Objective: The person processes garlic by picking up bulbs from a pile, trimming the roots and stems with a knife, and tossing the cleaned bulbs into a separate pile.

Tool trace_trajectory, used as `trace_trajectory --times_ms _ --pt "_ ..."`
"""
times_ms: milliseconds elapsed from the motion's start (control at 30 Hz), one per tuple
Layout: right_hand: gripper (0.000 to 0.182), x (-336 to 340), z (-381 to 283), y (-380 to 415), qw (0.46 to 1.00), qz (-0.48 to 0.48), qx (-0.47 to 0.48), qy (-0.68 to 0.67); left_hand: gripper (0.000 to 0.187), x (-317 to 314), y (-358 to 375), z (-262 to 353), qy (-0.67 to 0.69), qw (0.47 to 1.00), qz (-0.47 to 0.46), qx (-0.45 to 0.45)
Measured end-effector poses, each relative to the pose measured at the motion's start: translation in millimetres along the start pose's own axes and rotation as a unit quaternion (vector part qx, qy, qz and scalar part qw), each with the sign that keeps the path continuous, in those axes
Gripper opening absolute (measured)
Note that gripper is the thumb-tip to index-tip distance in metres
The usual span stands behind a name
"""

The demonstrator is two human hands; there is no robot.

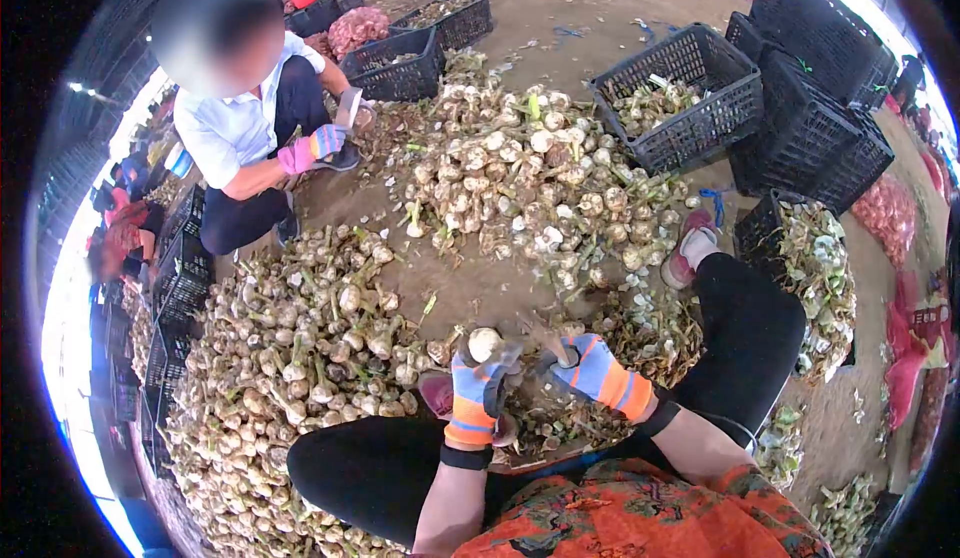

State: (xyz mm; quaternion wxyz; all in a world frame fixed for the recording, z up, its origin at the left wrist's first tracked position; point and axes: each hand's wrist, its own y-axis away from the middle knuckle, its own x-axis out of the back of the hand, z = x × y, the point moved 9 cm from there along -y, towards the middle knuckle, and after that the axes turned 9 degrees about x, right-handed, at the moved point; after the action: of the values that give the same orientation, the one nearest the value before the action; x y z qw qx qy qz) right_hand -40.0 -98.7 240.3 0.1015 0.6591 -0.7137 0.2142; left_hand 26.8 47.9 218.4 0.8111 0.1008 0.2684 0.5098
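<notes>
Both my hands wear striped orange and blue gloves, low in the middle of the head view. My left hand [476,398] is closed round a garlic bulb [485,344], whose pale face points up. To its right, my right hand [600,373] is closed on a knife [545,338], its blade blurred and pointing toward the bulb. Dry leaf scraps [560,420] lie below and between the hands. A heap of garlic [290,358] spreads to the left, and another garlic pile [540,173] lies ahead.
A co-worker in a white shirt [225,133] squats at the upper left, holding a blade [348,108]. A black crate [690,103] stands at the upper right, near stacked crates [810,128]. A heaped crate [815,278] is right of my knee.
</notes>
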Motion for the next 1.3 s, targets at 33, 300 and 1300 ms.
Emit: trace_trajectory --times_ms 33,300,1300 --pt "0.029 4.9 6.8 2.9 0.999 0.015 -0.045 -0.006 0.028 -4.8 -6.6 -9.7 0.183 0.979 -0.061 0.068" --pt "0.032 -13.9 -42.5 -4.0 0.922 -0.246 -0.038 0.297 0.037 21.5 -30.1 -55.3 -0.073 0.995 -0.01 -0.063" --pt "0.009 -30.9 -5.3 1.9 0.945 -0.055 -0.03 -0.321 0.012 -1.0 -7.9 -27.8 0.351 0.933 -0.03 0.069"
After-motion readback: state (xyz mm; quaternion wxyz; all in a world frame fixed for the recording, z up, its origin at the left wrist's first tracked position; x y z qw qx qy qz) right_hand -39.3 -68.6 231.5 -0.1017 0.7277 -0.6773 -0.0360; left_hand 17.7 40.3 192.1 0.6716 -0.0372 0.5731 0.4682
